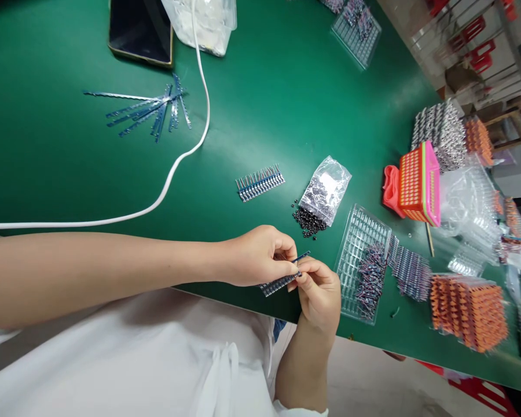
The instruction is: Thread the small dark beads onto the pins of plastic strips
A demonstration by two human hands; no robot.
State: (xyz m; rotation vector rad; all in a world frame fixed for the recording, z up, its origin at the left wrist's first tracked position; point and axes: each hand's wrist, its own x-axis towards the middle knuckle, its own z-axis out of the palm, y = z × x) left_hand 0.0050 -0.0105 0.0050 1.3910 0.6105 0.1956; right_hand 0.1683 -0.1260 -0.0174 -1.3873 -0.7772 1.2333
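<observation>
My left hand [263, 255] is pinched closed at a dark strip of small circuit boards [280, 285], just over the table's near edge. At the same strip, the fingertips of my right hand [321, 292] are pressed together and meet those of the left. Whatever tiny part may lie between the fingertips is too small to make out. A similar blue board strip with upright wire leads [260, 183] lies on the table beyond my hands. Small black beads [310, 222] spill from a clear plastic bag [327, 188] close by.
Right of my hands, a clear tray [349, 260] holds leaded parts [371, 281]. Farther right are an orange stack [469, 313] and a pink-rimmed basket [417, 182]. A white cable [169, 179] crosses the green table near loose blue strips [151, 110] and a dark tablet-like device [141, 29].
</observation>
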